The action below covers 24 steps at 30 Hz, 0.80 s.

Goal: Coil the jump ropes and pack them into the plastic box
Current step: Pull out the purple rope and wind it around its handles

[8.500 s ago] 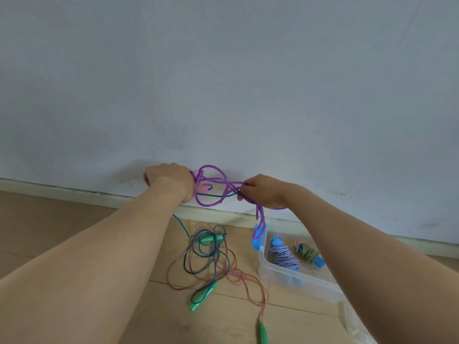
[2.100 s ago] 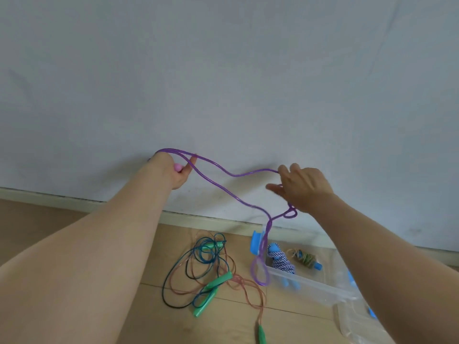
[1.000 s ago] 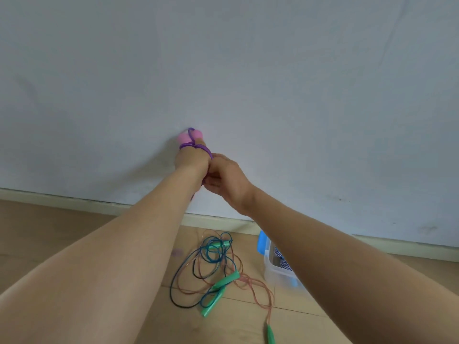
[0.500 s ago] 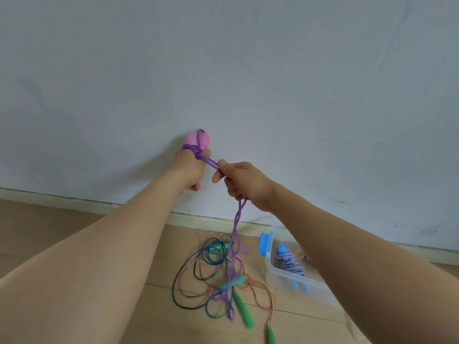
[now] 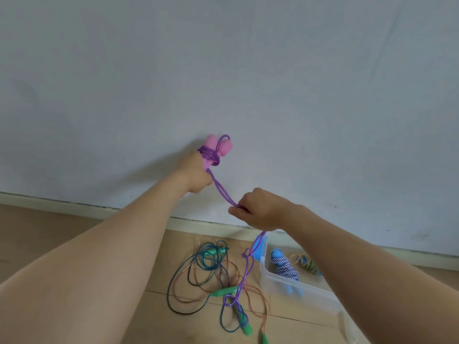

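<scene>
Purple rope (image 5: 221, 191) wraps pink handles (image 5: 226, 146) gripped by left hand (image 5: 196, 175); right hand (image 5: 260, 210), now lower, pinches the strand; coiling half-done.

1. Purple rope (image 5: 221, 192), centre of frame: glossy, smooth plastic cord.
2. Pink handles (image 5: 224, 147): matt, foam-like.
3. Plastic box (image 5: 280, 285), lower right: translucent, smooth, slightly frosted.
4. Braided rope (image 5: 285, 269) inside it: woven cloth.
5. Green handles (image 5: 224, 291): smooth plastic.
6. Floor (image 5: 62, 232): wood-grain planks, satin.
7. Wall (image 5: 223, 70): matt, pale.

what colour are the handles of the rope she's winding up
Pink handles, held in the left hand with purple cord wound round them; head view.
</scene>
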Each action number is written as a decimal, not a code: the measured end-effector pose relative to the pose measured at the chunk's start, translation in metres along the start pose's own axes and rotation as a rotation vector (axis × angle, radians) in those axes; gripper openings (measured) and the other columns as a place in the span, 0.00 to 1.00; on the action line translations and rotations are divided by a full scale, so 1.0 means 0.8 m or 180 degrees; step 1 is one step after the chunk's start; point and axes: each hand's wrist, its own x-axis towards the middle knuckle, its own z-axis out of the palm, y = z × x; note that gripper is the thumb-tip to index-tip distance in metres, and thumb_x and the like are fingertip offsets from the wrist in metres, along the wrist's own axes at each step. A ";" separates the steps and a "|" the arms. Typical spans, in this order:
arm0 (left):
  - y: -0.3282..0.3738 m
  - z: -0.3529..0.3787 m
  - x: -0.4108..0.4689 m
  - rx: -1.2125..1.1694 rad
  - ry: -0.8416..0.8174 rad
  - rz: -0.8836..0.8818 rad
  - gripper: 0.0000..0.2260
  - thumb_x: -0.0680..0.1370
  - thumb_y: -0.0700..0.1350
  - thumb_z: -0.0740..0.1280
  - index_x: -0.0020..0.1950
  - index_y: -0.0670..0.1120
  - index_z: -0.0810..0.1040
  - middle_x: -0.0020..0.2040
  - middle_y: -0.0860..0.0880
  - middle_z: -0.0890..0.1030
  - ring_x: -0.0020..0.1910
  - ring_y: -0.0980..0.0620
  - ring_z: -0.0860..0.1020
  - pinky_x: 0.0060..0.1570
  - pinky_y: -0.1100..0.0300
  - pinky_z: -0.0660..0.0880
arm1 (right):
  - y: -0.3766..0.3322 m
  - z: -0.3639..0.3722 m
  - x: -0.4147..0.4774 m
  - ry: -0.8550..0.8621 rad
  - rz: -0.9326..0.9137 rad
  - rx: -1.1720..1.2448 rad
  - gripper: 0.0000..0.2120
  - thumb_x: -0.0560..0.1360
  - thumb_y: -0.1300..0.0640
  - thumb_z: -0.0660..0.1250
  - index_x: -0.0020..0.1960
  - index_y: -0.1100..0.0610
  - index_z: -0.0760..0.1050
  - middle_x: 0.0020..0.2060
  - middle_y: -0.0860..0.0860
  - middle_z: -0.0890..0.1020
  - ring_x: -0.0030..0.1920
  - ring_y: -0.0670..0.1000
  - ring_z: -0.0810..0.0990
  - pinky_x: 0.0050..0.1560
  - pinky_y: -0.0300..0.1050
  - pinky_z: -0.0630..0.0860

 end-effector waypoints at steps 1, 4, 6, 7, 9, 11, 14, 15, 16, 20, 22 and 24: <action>-0.005 0.003 -0.001 0.0634 0.0124 0.0024 0.12 0.75 0.32 0.67 0.59 0.39 0.78 0.51 0.38 0.81 0.49 0.38 0.82 0.43 0.53 0.76 | -0.003 -0.001 -0.001 0.0392 -0.0277 -0.0234 0.26 0.85 0.42 0.55 0.32 0.54 0.65 0.25 0.52 0.70 0.29 0.57 0.70 0.36 0.50 0.70; -0.018 0.011 -0.005 0.1746 0.0009 0.0144 0.14 0.78 0.33 0.64 0.63 0.39 0.78 0.56 0.38 0.81 0.57 0.36 0.81 0.52 0.51 0.77 | -0.012 -0.013 -0.001 0.1598 -0.1055 -0.0574 0.19 0.80 0.47 0.56 0.33 0.54 0.63 0.22 0.55 0.69 0.22 0.62 0.67 0.29 0.45 0.65; -0.019 0.016 -0.007 0.2169 -0.0184 0.0383 0.11 0.78 0.33 0.64 0.58 0.40 0.80 0.47 0.43 0.77 0.49 0.38 0.81 0.49 0.50 0.78 | -0.012 -0.021 0.006 0.2092 -0.1354 -0.0570 0.17 0.79 0.50 0.57 0.35 0.57 0.68 0.23 0.55 0.72 0.20 0.61 0.67 0.26 0.44 0.64; -0.016 0.018 -0.008 0.2318 -0.0273 0.0538 0.09 0.78 0.33 0.64 0.55 0.41 0.80 0.43 0.46 0.75 0.45 0.40 0.79 0.47 0.50 0.78 | -0.010 -0.027 0.008 0.2259 -0.1380 -0.0591 0.17 0.81 0.51 0.57 0.38 0.59 0.71 0.25 0.54 0.73 0.21 0.61 0.68 0.25 0.44 0.64; -0.004 0.019 -0.014 0.2536 -0.0421 0.0808 0.07 0.78 0.34 0.66 0.47 0.46 0.78 0.41 0.48 0.75 0.43 0.42 0.78 0.44 0.54 0.73 | 0.003 -0.038 0.013 0.2522 -0.1097 -0.0678 0.17 0.84 0.50 0.57 0.45 0.59 0.75 0.32 0.54 0.77 0.25 0.61 0.73 0.25 0.46 0.66; 0.006 0.018 -0.016 0.2563 -0.0323 0.1132 0.10 0.77 0.36 0.68 0.42 0.51 0.75 0.44 0.46 0.79 0.47 0.40 0.80 0.44 0.57 0.68 | 0.021 -0.048 0.014 0.2673 -0.0476 -0.0594 0.18 0.85 0.45 0.59 0.51 0.57 0.78 0.40 0.53 0.81 0.30 0.62 0.79 0.28 0.49 0.73; 0.015 0.016 -0.010 0.2347 0.0180 0.1799 0.07 0.76 0.37 0.68 0.45 0.49 0.75 0.48 0.42 0.83 0.51 0.36 0.80 0.43 0.54 0.65 | 0.054 -0.058 0.013 0.2412 0.0546 0.0462 0.21 0.79 0.34 0.66 0.47 0.52 0.82 0.35 0.48 0.81 0.36 0.55 0.79 0.36 0.48 0.75; 0.018 0.016 -0.007 0.2120 0.0311 0.1969 0.04 0.76 0.37 0.68 0.46 0.46 0.77 0.48 0.41 0.83 0.50 0.35 0.80 0.43 0.52 0.67 | 0.068 -0.057 0.012 0.2260 0.0679 0.0944 0.21 0.78 0.34 0.68 0.45 0.52 0.83 0.31 0.47 0.79 0.34 0.51 0.77 0.37 0.47 0.73; 0.023 0.017 -0.004 0.1894 0.0418 0.2113 0.02 0.75 0.37 0.69 0.46 0.43 0.78 0.46 0.39 0.83 0.48 0.34 0.81 0.42 0.51 0.68 | 0.078 -0.054 0.009 0.2088 0.0687 0.1320 0.19 0.78 0.37 0.70 0.43 0.52 0.84 0.29 0.48 0.78 0.32 0.49 0.74 0.37 0.47 0.72; 0.045 0.032 -0.001 0.1246 0.0908 0.2585 0.05 0.71 0.37 0.75 0.39 0.42 0.79 0.35 0.42 0.80 0.35 0.36 0.79 0.36 0.56 0.65 | 0.091 -0.028 0.008 0.1471 0.0608 0.1775 0.10 0.77 0.61 0.70 0.37 0.57 0.76 0.30 0.54 0.77 0.34 0.48 0.73 0.33 0.43 0.73; 0.053 0.038 0.000 0.0908 0.1129 0.2464 0.05 0.71 0.41 0.75 0.41 0.43 0.80 0.36 0.44 0.81 0.35 0.38 0.78 0.36 0.56 0.65 | 0.067 -0.019 0.012 0.1159 0.0890 0.2821 0.13 0.79 0.65 0.64 0.38 0.53 0.71 0.30 0.50 0.71 0.28 0.47 0.70 0.27 0.37 0.64; 0.051 0.041 0.004 0.0745 0.1266 0.2078 0.05 0.72 0.41 0.74 0.45 0.43 0.80 0.38 0.45 0.83 0.37 0.40 0.77 0.37 0.54 0.68 | 0.032 -0.014 0.018 0.0628 0.1015 0.3535 0.14 0.86 0.62 0.57 0.44 0.55 0.74 0.28 0.49 0.71 0.23 0.45 0.67 0.23 0.37 0.63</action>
